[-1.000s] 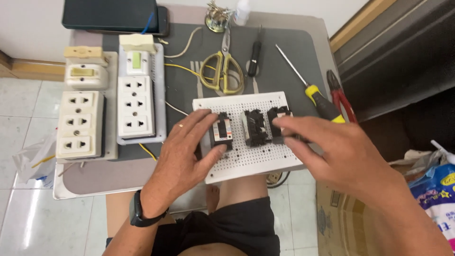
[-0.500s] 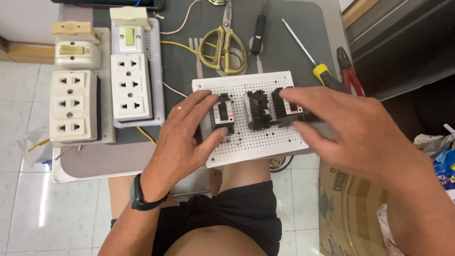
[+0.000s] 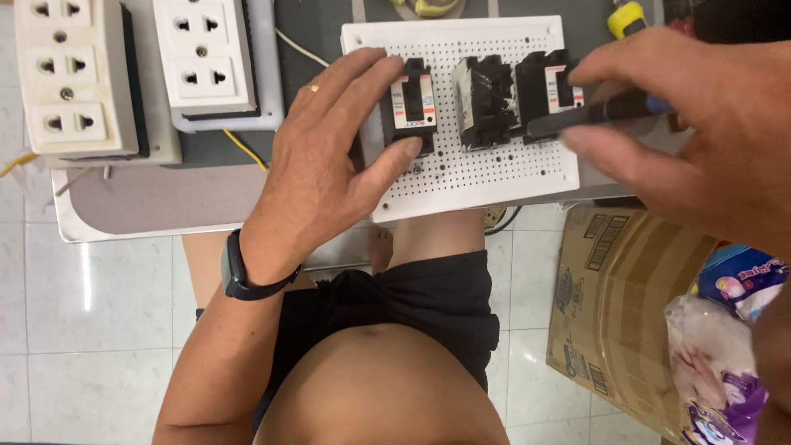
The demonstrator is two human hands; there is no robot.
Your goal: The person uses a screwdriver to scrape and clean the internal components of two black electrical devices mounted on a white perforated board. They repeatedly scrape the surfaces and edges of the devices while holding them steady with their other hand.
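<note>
White perforated board (image 3: 494, 177), left hand (image 3: 325, 161) fingers spread around black breaker (image 3: 409, 103), right hand (image 3: 700, 124) gripping dark tool (image 3: 593, 115)

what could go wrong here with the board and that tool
The perforated white board overhangs the table edge above the knee, so pressing could tip it. The dark tool in the right hand might slip off the right breaker toward the left hand steadying the left breaker.
</note>
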